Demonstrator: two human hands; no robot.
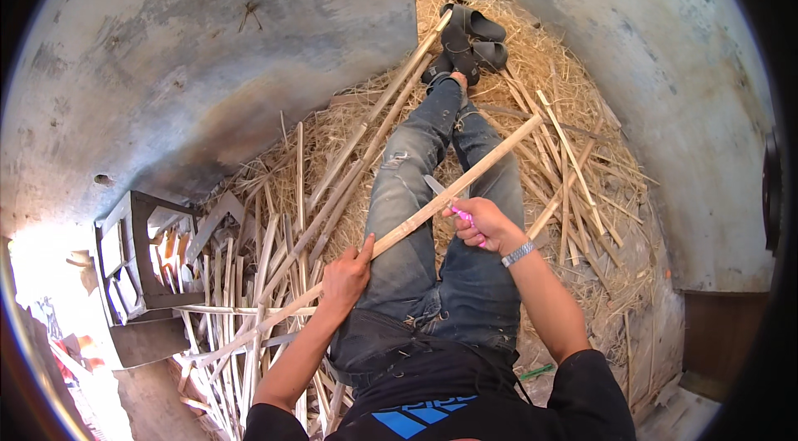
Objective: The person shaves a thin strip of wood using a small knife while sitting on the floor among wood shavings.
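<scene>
Diagonally across the thighs [407, 268], stick [416, 220] runs near-left to far-right, left hand [347, 279] gripping it, right hand [488, 226] closed round knife [434, 185] crossing it.

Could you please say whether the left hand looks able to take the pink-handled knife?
Probably not: the right hand grips the knife, and the left hand holds the wooden strip.

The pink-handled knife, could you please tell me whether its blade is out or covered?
Out: the bare blade shows beyond the wooden strip; the right hand grips the pink handle.
</scene>
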